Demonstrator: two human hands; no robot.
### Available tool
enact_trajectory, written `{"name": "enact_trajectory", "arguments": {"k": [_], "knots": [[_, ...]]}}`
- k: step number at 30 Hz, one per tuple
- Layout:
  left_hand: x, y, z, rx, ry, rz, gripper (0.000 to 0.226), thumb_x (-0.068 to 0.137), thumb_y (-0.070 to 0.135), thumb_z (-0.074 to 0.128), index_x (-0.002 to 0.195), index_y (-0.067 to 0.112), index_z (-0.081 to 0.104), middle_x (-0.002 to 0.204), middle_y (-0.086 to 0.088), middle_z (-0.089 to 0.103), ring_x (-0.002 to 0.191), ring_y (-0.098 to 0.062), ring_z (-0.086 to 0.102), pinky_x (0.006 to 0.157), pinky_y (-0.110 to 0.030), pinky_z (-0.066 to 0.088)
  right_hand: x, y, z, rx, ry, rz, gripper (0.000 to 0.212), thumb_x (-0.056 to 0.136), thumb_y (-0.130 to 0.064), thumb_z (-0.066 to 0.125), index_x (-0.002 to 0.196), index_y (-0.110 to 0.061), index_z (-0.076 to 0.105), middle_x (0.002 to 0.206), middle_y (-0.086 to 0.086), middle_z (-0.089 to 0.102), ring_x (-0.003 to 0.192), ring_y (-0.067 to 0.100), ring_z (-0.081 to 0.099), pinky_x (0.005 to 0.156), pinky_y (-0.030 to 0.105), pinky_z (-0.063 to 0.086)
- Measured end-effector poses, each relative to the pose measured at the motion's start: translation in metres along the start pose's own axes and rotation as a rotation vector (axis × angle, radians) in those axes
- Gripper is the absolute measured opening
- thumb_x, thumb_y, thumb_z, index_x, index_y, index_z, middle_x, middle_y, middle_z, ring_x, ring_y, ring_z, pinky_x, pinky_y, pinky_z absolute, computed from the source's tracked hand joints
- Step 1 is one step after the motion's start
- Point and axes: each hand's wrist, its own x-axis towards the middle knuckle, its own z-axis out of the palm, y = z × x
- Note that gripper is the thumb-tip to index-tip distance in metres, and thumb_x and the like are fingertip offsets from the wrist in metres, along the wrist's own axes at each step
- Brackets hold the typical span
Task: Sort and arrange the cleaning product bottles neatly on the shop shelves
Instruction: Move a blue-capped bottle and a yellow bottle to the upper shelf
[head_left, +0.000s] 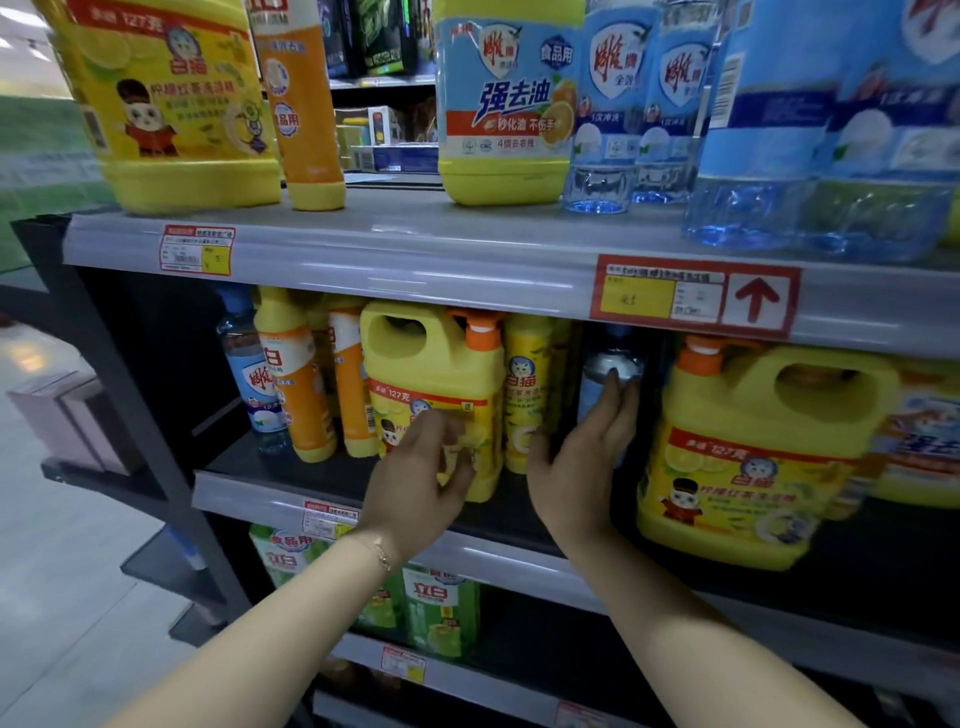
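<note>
The right hand (584, 452) grips a blue bottle (613, 374). The left hand (421, 483), fingers loosely open, touches a yellow jug (431, 364) near the middle shelf's (249, 493) front edge.

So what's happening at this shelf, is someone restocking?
A person is tidying dish soap bottles on the middle shelf. The left hand is at the front of a yellow jug with an orange cap. The right hand reaches deeper, fingers on a clear blue bottle set back in the dark gap. Neither bottle looks lifted.
</note>
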Motion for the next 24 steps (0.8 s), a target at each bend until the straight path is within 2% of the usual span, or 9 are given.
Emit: {"name": "enact_trajectory", "arguments": {"k": [3,5,8,11,14,17,19,22,24], "knots": [[0.001,0.022,0.008,-0.046,-0.092,-0.004,0.023,0.083,0.019,0.061,0.104,0.014,0.053,0.094,0.006,0.054,0.075,-0.020,0.059,0.060,-0.036,0.051,0.004,0.004,0.000,0.000,0.011,0.114,0.094,0.078,-0.013,0.069,0.149,0.002,0.009,0.155,0.025,0.008,0.143,0.040,0.008,0.116,0.045,0.014],[0.002,0.035,0.015,-0.108,-0.139,-0.028,0.025,0.085,0.014,0.060,0.109,0.013,0.052,0.099,0.003,0.056,0.082,-0.019,0.059,0.069,-0.034,0.051,0.010,0.006,-0.001,0.027,0.028,0.189,0.096,0.078,-0.012,0.070,0.148,0.004,0.007,0.153,0.027,0.012,0.142,0.041,0.012,0.116,0.043,0.014],[0.008,0.055,0.029,-0.236,-0.207,-0.166,0.028,0.090,0.007,0.052,0.118,0.012,0.048,0.106,-0.002,0.058,0.092,-0.020,0.058,0.074,-0.024,0.043,0.025,0.012,-0.002,0.088,0.033,0.274,0.095,0.079,-0.012,0.071,0.148,0.004,0.007,0.150,0.027,0.024,0.139,0.039,0.024,0.113,0.038,0.021],[0.016,0.070,0.047,-0.360,-0.245,-0.328,0.031,0.094,0.006,0.046,0.125,0.010,0.043,0.120,-0.009,0.059,0.107,-0.027,0.057,0.082,-0.023,0.039,0.035,0.021,-0.001,0.118,0.005,0.329,0.086,0.081,-0.013,0.070,0.147,0.002,0.016,0.144,0.026,0.035,0.133,0.037,0.036,0.107,0.037,0.031],[0.029,0.079,0.067,-0.445,-0.185,-0.518,0.039,0.096,0.011,0.047,0.134,0.007,0.039,0.133,-0.007,0.052,0.123,-0.023,0.048,0.094,-0.022,0.035,0.037,0.026,-0.003,0.092,-0.036,0.324,0.074,0.083,-0.015,0.068,0.141,0.004,0.025,0.136,0.027,0.043,0.125,0.038,0.045,0.101,0.044,0.041],[0.044,0.081,0.087,-0.559,-0.066,-0.742,0.039,0.093,0.017,0.052,0.129,0.001,0.046,0.130,-0.011,0.055,0.120,-0.027,0.051,0.102,-0.034,0.041,0.031,0.030,-0.008,-0.021,-0.070,0.235,0.069,0.081,-0.023,0.069,0.132,0.006,0.034,0.129,0.028,0.048,0.119,0.039,0.049,0.095,0.045,0.043],[0.053,0.081,0.094,-0.713,-0.020,-0.897,0.046,0.089,0.020,0.055,0.131,0.001,0.047,0.129,-0.012,0.056,0.116,-0.030,0.054,0.102,-0.043,0.045,0.025,0.029,-0.013,-0.036,-0.100,0.198,0.067,0.080,-0.026,0.071,0.129,0.004,0.036,0.127,0.026,0.050,0.116,0.037,0.051,0.091,0.042,0.045],[0.062,0.069,0.112,-0.843,0.062,-0.989,0.058,0.076,0.029,0.056,0.130,0.007,0.050,0.128,-0.013,0.060,0.112,-0.033,0.059,0.098,-0.048,0.048,0.018,0.027,-0.021,-0.018,-0.132,0.174,0.062,0.081,-0.023,0.070,0.128,-0.001,0.036,0.125,0.022,0.054,0.111,0.037,0.056,0.081,0.038,0.048],[0.064,0.076,0.112,-0.945,0.119,-1.001,0.055,0.077,0.023,0.060,0.129,0.007,0.050,0.129,-0.014,0.060,0.111,-0.033,0.060,0.097,-0.050,0.049,0.014,0.026,-0.028,-0.032,-0.154,0.148,0.058,0.081,-0.018,0.069,0.127,-0.002,0.038,0.121,0.021,0.056,0.106,0.038,0.058,0.076,0.038,0.049]]}}
